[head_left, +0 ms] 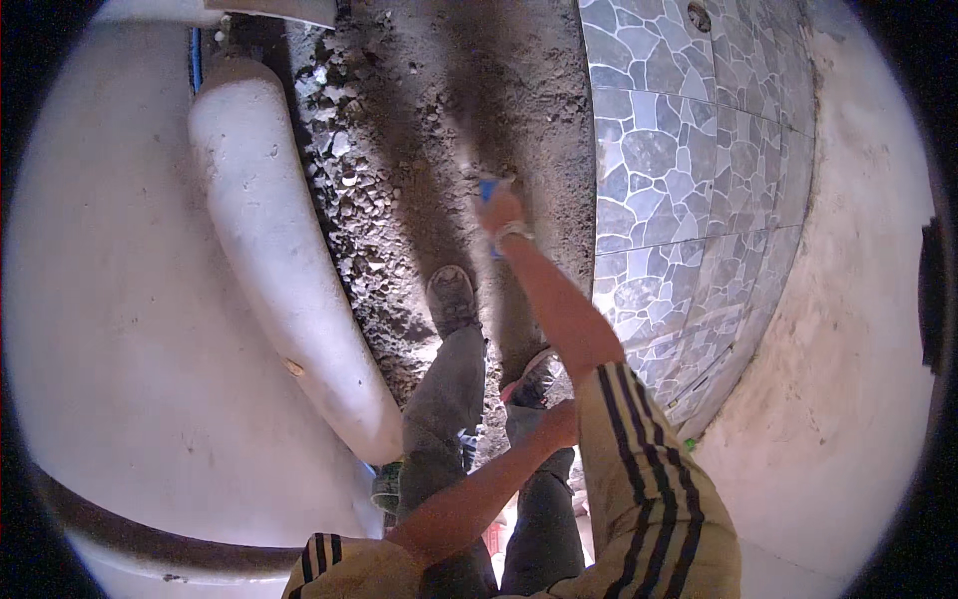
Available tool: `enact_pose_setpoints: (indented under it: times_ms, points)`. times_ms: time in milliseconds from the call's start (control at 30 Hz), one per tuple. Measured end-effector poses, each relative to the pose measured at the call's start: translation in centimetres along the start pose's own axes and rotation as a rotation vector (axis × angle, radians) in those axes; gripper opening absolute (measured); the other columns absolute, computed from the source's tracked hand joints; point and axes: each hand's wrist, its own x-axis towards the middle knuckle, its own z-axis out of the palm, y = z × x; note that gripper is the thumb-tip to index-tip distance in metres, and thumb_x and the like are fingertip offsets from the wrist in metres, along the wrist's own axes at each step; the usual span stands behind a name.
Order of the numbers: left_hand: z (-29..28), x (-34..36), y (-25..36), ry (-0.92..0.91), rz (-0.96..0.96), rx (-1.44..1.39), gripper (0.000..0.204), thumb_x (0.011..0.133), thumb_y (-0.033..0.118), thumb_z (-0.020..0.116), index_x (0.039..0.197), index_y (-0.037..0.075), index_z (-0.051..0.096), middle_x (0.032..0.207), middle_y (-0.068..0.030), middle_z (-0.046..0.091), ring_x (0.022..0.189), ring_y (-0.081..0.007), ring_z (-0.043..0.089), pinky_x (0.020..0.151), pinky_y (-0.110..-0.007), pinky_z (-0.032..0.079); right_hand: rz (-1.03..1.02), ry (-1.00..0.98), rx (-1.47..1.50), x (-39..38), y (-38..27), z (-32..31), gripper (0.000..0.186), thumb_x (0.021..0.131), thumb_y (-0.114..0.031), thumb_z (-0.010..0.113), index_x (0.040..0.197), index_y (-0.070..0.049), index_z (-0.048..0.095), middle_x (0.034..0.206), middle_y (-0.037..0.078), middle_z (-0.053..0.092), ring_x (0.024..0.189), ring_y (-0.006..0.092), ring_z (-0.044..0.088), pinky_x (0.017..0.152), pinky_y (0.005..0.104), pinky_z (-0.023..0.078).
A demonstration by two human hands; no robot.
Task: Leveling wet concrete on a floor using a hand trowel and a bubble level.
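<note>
My right hand (502,210) is reached out over the sandy ground, fingers closed on a small blue object (488,193) with a longer blue part showing below the wrist. Its exact kind is unclear. My left hand (557,424) is by my right thigh, partly behind my right sleeve, so its fingers are hidden. My two shoes (451,295) stand on the dirt and broken stones below.
A long rounded white plastered ledge (264,230) runs along the left beside gravel (349,170). Grey stone-patterned tiles (659,180) cover a strip at the right, bordered by a plastered wall (838,299). A blue pipe (196,55) shows at the upper left.
</note>
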Motion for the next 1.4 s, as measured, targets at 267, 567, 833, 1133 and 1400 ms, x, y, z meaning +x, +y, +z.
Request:
enact_pose_setpoints:
  times_ms: [267, 567, 833, 1133, 1400]
  points:
    - [1.7, 0.3, -5.6, 0.085, -0.06, 0.118, 0.03, 0.081, 0.026, 0.053, 0.099, 0.004, 0.061, 0.097, -0.0211, 0.063, 0.085, -0.0387, 0.062, 0.076, -0.048, 0.049, 0.303, 0.122, 0.352, 1.9, -8.1, -1.2, 0.054, 0.078, -0.036, 0.061, 0.11, 0.005, 0.046, 0.093, 0.028, 0.063, 0.088, 0.0393, 0.063, 0.077, 0.0474, 0.05]
    - [-0.4, -4.5, -8.1, 0.254, -0.188, -0.081, 0.037, 0.085, 0.03, 0.048, 0.108, 0.004, 0.059, 0.104, -0.0261, 0.06, 0.098, -0.0418, 0.058, 0.087, -0.051, 0.043, -0.296, -0.181, -0.073, -13.7, -11.3, -7.1, 0.045, 0.077, -0.033, 0.061, 0.104, 0.001, 0.051, 0.088, 0.024, 0.06, 0.083, 0.0419, 0.059, 0.075, 0.0498, 0.046]
    - [-5.5, -25.3, 10.9, 0.0, -0.417, 0.533, 0.046, 0.09, 0.042, 0.044, 0.123, 0.012, 0.053, 0.124, -0.0191, 0.054, 0.112, -0.0354, 0.053, 0.095, -0.052, 0.039, 0.133, -0.569, 0.516, -33.7, -2.1, -16.7, 0.044, 0.073, -0.034, 0.062, 0.107, -0.006, 0.059, 0.085, 0.017, 0.065, 0.075, 0.0284, 0.063, 0.069, 0.0417, 0.049]
    - [4.7, -36.7, 13.8, 0.341, -0.4, 0.588, 0.087, 0.085, 0.054, 0.051, 0.144, 0.0, 0.017, 0.147, -0.03, 0.014, 0.133, -0.0485, 0.018, 0.11, -0.049, 0.018, 0.332, -0.298, 0.516, -67.7, 19.6, -22.1, 0.03, 0.07, -0.026, 0.07, 0.074, 0.003, 0.064, 0.065, 0.012, 0.063, 0.051, 0.0197, 0.06, 0.051, 0.0383, 0.052]
    - [5.9, -36.4, 22.9, -0.007, -0.398, -0.192, 0.071, 0.089, 0.057, 0.046, 0.129, -0.002, 0.045, 0.125, -0.0165, 0.049, 0.108, -0.0244, 0.05, 0.094, -0.035, 0.041, 0.79, -0.308, 0.454, -98.5, 27.0, -13.8, 0.026, 0.076, -0.028, 0.058, 0.077, -0.003, 0.064, 0.069, 0.011, 0.063, 0.058, 0.0222, 0.061, 0.056, 0.0379, 0.05]
